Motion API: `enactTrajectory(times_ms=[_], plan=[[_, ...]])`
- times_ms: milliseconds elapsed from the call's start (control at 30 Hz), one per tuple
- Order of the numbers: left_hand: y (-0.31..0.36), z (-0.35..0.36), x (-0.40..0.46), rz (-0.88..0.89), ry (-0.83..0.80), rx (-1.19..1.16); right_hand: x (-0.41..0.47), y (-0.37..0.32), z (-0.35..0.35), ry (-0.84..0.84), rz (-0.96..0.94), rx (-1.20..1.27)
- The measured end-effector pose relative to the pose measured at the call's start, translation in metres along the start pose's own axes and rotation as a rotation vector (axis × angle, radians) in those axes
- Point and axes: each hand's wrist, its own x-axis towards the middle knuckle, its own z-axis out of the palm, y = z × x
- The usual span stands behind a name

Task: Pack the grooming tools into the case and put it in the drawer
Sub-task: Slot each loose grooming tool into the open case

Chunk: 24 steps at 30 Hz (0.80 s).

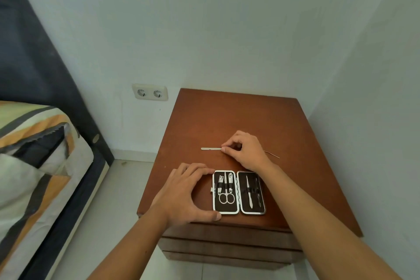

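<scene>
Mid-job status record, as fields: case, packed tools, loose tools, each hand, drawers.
case: case lies open and flat on the nightstand, near its front edge
packed: clippers and scissors in the left half, slim tools in the right half
loose: nail file and thin tool on the top, behind the case
left: left hand holds the case's left edge
right: right hand pinches one end of the nail file
drawers: drawers look closed

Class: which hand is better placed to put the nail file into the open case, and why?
Right. The right hand pinches the nail file, which lies just behind the open case. The left hand is occupied, holding the case's left edge.
</scene>
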Motion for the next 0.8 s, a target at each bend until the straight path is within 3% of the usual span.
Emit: enactTrajectory(times_ms=[267,533,800], plan=[[0.001,-0.001,0.000,-0.001,0.002,0.007,-0.003,-0.003,0.000,-0.082,0.019,-0.082],[0.001,-0.002,0.000,-0.002,0.007,-0.007,-0.033,-0.001,-0.029,0.079,0.235,0.495],[0.002,-0.002,0.000,-0.001,-0.001,0.003,-0.053,0.013,-0.046,0.152,0.273,0.685]])
